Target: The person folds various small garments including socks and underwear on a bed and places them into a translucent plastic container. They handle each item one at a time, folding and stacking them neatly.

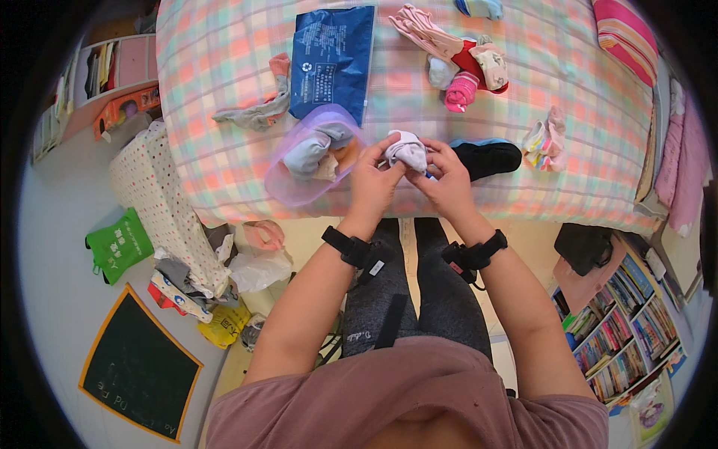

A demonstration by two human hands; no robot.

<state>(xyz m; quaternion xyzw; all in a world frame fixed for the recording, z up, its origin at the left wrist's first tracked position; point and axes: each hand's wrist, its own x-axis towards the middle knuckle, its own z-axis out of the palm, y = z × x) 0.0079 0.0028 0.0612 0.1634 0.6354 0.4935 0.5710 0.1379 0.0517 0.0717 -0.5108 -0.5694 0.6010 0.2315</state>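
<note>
Both my left hand [377, 177] and my right hand [449, 174] hold a bunched white sock [406, 150] between their fingertips, above the near part of the bed. Left of it lies a translucent purple basket [280, 189] with light blue, white and brown cloth items inside. Just right of my right hand is a black sock [491, 159] with a blue edge behind it. A dark blue plastic bag [331, 62] lies behind the basket. A grey and coral sock [261, 109] is at its left. White and pink socks [547, 140] lie farther right.
A checked bedspread [224, 56] covers the bed. At its back lie pink tights [423, 31], a rolled pink sock [461, 91], a blue sock [485, 8] and a striped pink pillow [625, 39]. A dotted cloth [162, 196] hangs at left; a bookcase [628, 337] stands at lower right.
</note>
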